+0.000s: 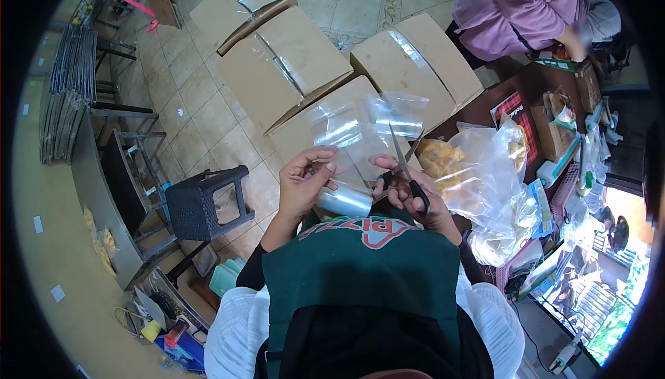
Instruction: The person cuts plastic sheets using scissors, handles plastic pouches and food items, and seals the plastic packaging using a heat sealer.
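Observation:
My right hand (415, 191) holds a pair of scissors (404, 155) with black handles, fingers in the loops. The blades are spread and point away from me. My left hand (306, 177) has its thumb and fingers pinched together at the edge of a clear plastic film (339, 132). The film spreads in front of both hands over a cardboard box, and its exact outline is hard to make out. Close to my body, between my hands, lies a roll of clear plastic (344, 201).
Cardboard boxes (285, 60) with taped tops stand ahead; another box (415, 64) is at right. A plastic bag (478, 171) with yellowish contents lies right of my hand. A black stool (208, 206) stands left. Another person (526, 12) sits at upper right.

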